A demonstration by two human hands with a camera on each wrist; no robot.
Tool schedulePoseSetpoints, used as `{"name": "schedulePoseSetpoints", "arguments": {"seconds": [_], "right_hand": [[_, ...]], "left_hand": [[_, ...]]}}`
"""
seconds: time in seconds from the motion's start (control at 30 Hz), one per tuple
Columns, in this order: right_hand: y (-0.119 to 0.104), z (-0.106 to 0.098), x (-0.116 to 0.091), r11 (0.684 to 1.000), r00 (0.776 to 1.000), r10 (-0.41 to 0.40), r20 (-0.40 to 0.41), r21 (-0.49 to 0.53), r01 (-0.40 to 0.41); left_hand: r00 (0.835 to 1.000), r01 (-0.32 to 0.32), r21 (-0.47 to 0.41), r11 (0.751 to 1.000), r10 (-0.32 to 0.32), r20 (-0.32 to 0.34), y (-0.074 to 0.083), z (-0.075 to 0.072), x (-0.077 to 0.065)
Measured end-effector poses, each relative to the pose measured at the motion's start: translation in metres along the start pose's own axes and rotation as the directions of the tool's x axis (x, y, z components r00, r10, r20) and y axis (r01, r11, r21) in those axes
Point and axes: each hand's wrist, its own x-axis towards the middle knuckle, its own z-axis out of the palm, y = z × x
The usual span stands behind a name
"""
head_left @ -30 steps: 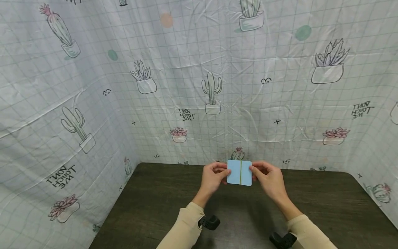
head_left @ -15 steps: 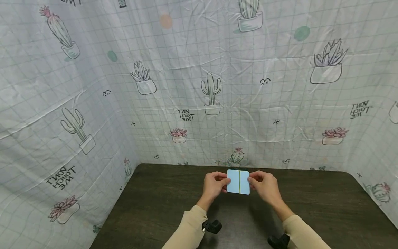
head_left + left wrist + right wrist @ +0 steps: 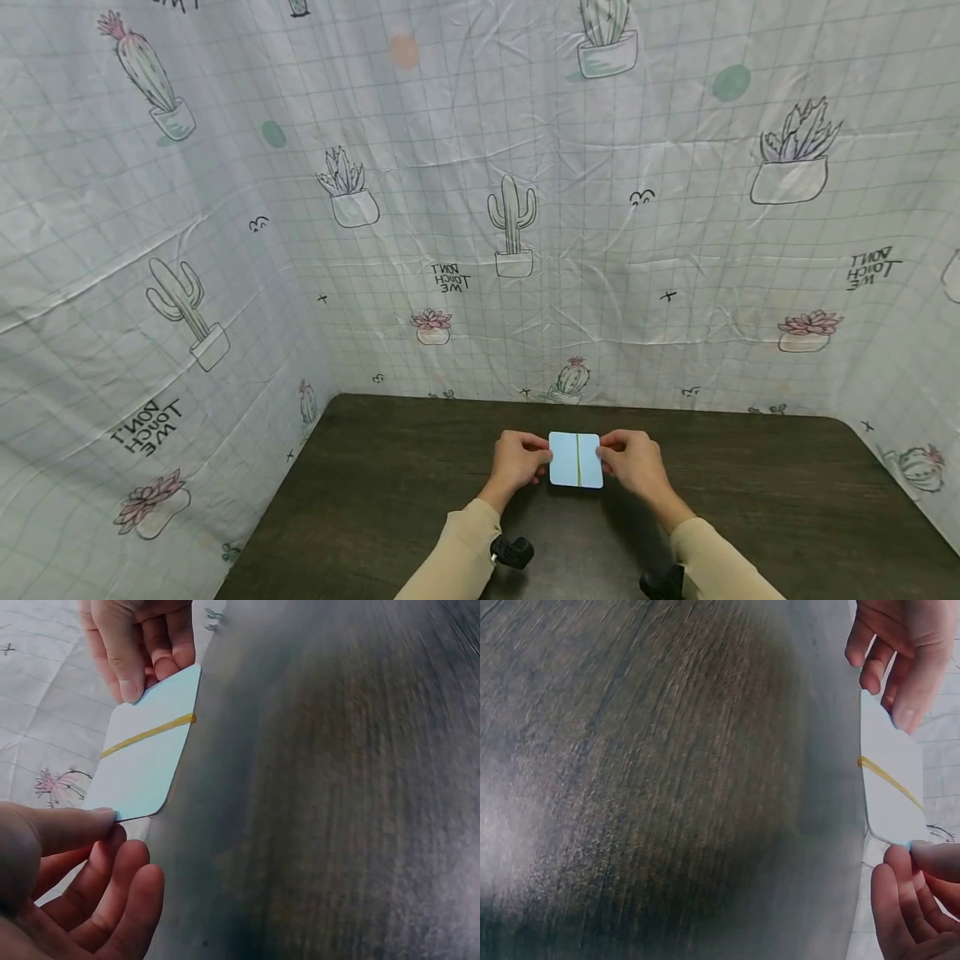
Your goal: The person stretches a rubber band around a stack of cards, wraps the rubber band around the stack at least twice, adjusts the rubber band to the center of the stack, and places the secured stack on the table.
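Note:
A thin, light blue square card with rounded corners (image 3: 564, 460) is held up between both hands over the dark table. A yellow rubber band (image 3: 578, 460) runs across its middle; in the left wrist view the band (image 3: 146, 736) goes over the card's edge. My left hand (image 3: 517, 461) pinches the card's left edge, thumb on the near face. The opposite edge is pinched by my right hand (image 3: 634, 462). In the right wrist view the card (image 3: 891, 772) appears at a slant, with its far face hidden.
The dark wood-grain table (image 3: 390, 500) spreads around the hands. A white curtain with cactus drawings (image 3: 480, 325) hangs behind it and along both sides. Black bands with small devices (image 3: 512, 552) sit at the wrists.
Both hands have lowered the card and drawn it nearer, from in front of the curtain's bottom edge to over the table. The grip on both edges stays.

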Motion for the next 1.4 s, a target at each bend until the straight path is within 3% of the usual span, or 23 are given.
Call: {"name": "schedulePoseSetpoints", "arguments": {"seconds": [0.13, 0.3, 0.63, 1.13, 1.4], "right_hand": [[0.006, 0.002, 0.001, 0.999, 1.0, 0.016, 0.025, -0.034, -0.016], [0.011, 0.006, 0.002, 0.995, 0.998, 0.048, 0.04, -0.09, -0.044], [0.019, 0.013, 0.001, 0.984, 0.996, 0.072, 0.053, -0.165, -0.063], [0.022, 0.017, 0.0, 0.979, 0.995, 0.089, 0.055, -0.186, -0.077], [0.021, 0.011, -0.005, 0.984, 0.994, 0.075, 0.079, -0.165, -0.062]], "left_hand": [[1.0, 0.011, 0.085, 0.996, -0.011, -0.001, -0.004, 0.003, -0.001], [0.999, 0.033, 0.124, 0.992, -0.03, -0.025, -0.009, 0.008, 0.0], [0.998, -0.007, 0.288, 0.957, 0.027, -0.064, -0.018, 0.013, -0.002], [0.998, -0.009, 0.293, 0.956, 0.025, -0.052, -0.018, 0.011, -0.005], [1.0, 0.005, 0.207, 0.978, -0.002, -0.015, -0.021, 0.005, -0.007]]}}
